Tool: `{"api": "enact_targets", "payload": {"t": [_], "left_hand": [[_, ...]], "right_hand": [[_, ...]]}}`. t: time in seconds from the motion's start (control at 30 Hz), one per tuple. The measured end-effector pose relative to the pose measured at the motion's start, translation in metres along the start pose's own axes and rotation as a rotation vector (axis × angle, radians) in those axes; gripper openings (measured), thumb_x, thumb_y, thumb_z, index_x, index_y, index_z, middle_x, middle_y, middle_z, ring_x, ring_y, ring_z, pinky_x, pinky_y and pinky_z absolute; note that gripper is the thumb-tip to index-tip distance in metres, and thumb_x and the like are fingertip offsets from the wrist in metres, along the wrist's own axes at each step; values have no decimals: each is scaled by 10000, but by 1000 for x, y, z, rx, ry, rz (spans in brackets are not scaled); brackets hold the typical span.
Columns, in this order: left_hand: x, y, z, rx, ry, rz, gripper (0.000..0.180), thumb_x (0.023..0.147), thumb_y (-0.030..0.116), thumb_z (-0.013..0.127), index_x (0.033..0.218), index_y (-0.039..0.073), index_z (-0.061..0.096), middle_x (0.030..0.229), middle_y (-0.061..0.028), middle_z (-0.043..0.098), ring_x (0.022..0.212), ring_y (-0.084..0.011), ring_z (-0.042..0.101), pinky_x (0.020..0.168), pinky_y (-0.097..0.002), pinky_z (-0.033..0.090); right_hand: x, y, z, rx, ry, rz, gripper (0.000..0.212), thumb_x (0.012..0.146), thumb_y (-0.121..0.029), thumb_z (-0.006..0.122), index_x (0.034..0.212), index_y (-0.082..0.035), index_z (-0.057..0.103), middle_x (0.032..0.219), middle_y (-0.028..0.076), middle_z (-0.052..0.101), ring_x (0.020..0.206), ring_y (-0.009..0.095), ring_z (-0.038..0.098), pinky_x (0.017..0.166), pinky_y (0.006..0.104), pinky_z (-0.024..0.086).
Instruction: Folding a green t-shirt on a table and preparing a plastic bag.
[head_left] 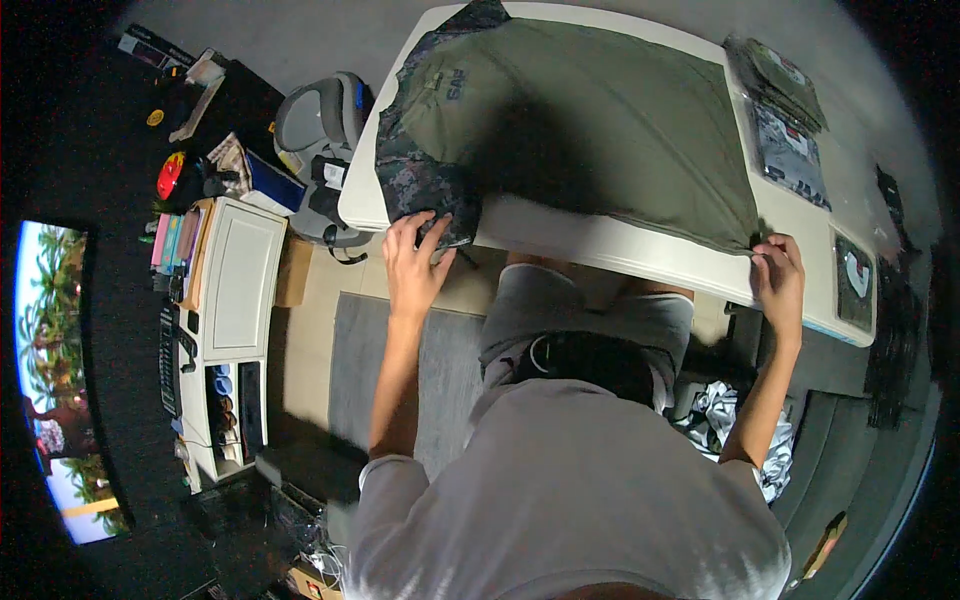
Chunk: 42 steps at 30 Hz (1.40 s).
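An olive-green shirt with dark camouflage sleeves lies spread over a white table. Its collar end points left and its hem right. Over the cuff of the near camouflage sleeve, at the table's near edge, my left hand rests with its fingers apart, touching the cloth. At the near hem corner, my right hand pinches the shirt between thumb and fingers. A dark shadow falls across the middle of the shirt.
Folded garments in clear bags lie along the table's right end, with another bagged garment nearer. Left stand a grey chair and a white cabinet. A lit screen is far left; a dark sofa is right.
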<state>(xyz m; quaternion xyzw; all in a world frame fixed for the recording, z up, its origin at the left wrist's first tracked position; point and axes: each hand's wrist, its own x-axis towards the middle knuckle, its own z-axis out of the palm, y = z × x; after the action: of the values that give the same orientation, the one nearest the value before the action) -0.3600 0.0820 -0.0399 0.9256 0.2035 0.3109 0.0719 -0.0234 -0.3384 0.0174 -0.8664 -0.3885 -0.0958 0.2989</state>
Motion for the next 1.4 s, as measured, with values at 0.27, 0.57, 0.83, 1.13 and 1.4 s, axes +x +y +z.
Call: {"api": "enact_targets", "payload": {"t": [0.27, 0.57, 0.83, 1.13, 1.4], "left_hand": [[-12, -30, -32, -5, 136, 84, 265, 748, -9, 690, 988, 77, 762, 1126, -37, 725, 1018, -269, 648, 949, -395, 473], [-25, -26, -33, -122, -55, 182, 248, 752, 68, 668, 990, 68, 738, 999, -82, 719, 896, -266, 664, 811, -378, 487], [13, -50, -29, 5, -19, -682, 380, 959, 351, 592, 992, -2, 730, 926, -172, 740, 833, -389, 691, 768, -451, 523], [-34, -66, 10, -690, -234, -672, 345, 1027, 302, 623, 1106, -29, 683, 963, -40, 689, 899, -87, 548, 830, -253, 438], [-65, -73, -4, -1041, 81, -789, 351, 1064, 335, 549, 1112, 8, 670, 1079, -15, 694, 983, -90, 584, 930, -240, 427]], "right_hand": [[-18, -3, -7, -11, 62, -110, 120, 901, -9, 670, 997, 47, 714, 1198, 159, 713, 1160, 337, 659, 1027, 412, 486], [-41, 4, -10, -138, -7, -22, 183, 869, -13, 688, 1045, 2, 736, 1128, 152, 735, 1109, 329, 678, 1033, 416, 489], [-42, -3, -11, -161, -16, -70, 246, 843, 81, 663, 1068, 3, 729, 1138, 149, 735, 1132, 323, 671, 989, 399, 500], [-49, -6, -3, 3, 67, 52, 161, 903, 22, 651, 1052, 40, 711, 1120, 169, 733, 1066, 323, 700, 943, 384, 536], [-49, -14, 3, 141, 131, 216, 135, 961, -24, 619, 1047, 48, 693, 1291, 154, 690, 1066, 239, 698, 928, 342, 529]]}}
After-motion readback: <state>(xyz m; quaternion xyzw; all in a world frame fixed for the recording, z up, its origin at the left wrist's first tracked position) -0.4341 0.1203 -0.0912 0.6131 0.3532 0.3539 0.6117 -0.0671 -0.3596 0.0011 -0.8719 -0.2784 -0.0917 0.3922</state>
